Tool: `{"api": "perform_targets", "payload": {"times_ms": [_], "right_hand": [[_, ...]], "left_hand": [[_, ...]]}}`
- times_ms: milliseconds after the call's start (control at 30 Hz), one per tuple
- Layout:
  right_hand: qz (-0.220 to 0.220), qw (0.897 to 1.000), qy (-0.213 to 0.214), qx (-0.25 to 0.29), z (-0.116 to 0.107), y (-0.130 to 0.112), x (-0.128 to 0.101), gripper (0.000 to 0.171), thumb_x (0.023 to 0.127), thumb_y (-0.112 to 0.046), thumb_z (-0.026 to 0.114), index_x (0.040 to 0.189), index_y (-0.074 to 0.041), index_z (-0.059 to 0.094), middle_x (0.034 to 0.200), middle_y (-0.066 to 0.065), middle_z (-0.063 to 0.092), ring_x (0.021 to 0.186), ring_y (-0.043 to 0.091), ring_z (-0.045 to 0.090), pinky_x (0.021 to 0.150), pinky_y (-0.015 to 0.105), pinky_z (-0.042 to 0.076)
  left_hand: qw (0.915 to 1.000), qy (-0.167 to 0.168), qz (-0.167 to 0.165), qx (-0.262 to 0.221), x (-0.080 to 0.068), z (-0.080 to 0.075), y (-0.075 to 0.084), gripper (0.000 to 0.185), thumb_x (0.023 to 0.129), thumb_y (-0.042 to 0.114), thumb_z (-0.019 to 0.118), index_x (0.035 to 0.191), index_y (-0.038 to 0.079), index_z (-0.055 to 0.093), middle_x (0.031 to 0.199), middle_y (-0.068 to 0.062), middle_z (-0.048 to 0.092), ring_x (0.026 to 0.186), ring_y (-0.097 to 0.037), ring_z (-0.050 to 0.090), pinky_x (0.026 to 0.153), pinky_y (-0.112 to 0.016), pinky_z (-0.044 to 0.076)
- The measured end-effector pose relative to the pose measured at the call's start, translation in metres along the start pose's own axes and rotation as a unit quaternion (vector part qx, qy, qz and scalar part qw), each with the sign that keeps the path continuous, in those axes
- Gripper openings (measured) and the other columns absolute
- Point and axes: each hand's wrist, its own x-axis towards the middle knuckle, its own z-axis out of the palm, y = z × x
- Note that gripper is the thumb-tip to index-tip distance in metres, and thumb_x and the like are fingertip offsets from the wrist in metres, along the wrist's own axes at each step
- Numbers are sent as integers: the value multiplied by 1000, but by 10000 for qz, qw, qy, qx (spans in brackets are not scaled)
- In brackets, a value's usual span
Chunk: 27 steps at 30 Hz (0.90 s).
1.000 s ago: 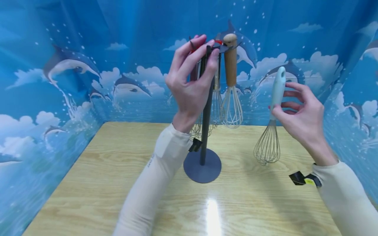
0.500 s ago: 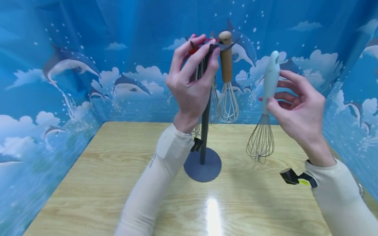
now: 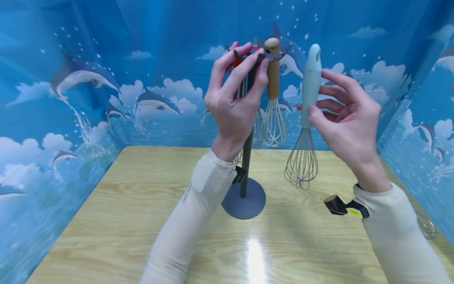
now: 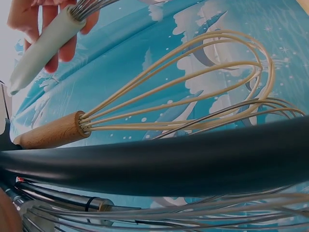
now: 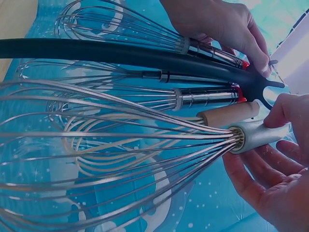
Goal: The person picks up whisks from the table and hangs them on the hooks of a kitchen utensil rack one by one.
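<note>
My right hand (image 3: 349, 114) holds a whisk with a pale mint handle (image 3: 311, 86) upright in the air, right of a dark whisk stand (image 3: 244, 207). Its thumb and fingers pinch the lower handle, and the wire balloon hangs down. My left hand (image 3: 234, 102) grips the hooked top of the stand, thumb and fingers curled around it. A wooden-handled whisk (image 3: 273, 81) hangs on the stand's right side. Several metal-handled whisks (image 5: 207, 98) with red tops hang there too, mostly hidden behind my left hand in the head view. A dark hook (image 5: 270, 94) points towards the mint handle.
The stand's round base rests on a wood-grain table (image 3: 142, 197). Wire loops (image 3: 427, 227) show on the table at far right, partly behind my right sleeve. A blue dolphin-print curtain (image 3: 159, 59) surrounds the back and sides.
My right hand has brought the mint-handled whisk left and upward, nearer the stand. My left hand stays at the stand's top, shifted slightly right; the hanging wooden-handled whisk has shifted slightly left.
</note>
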Motion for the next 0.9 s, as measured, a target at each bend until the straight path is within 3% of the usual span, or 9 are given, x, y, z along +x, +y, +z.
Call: {"api": "perform_targets", "payload": {"times_ms": [133,400,633,900], "right_hand": [[-289,9986,-100,-432,3,0,4,53,88,8,68,138,-10,63,116,4,76,91,6,76,82,16,61],[-542,9972,-279,-427,10,-2,12,52,90,5,69,139,-10,62,119,12,76,91,4,76,83,17,62],[-297,9987,-306,-293,17,-8,13,50,90,6,67,138,-10,64,113,-4,77,90,7,76,83,17,61],[-305,9987,-396,-88,19,-9,17,50,89,8,66,136,-8,65,111,-4,77,89,9,76,82,18,62]], "left_hand": [[10000,13,-13,27,-2,0,0,18,85,-5,77,100,-14,74,114,-34,66,117,-41,68,116,-33,49],[9998,97,53,164,-2,1,-1,17,85,-3,77,99,-13,75,113,-34,68,116,-40,69,115,-33,49],[9994,189,90,263,-4,1,-1,15,84,-3,78,97,-12,75,113,-33,70,118,-41,68,114,-33,50],[9992,203,81,329,-5,1,-1,15,85,-2,78,97,-11,75,113,-32,71,118,-41,68,114,-33,50]]}}
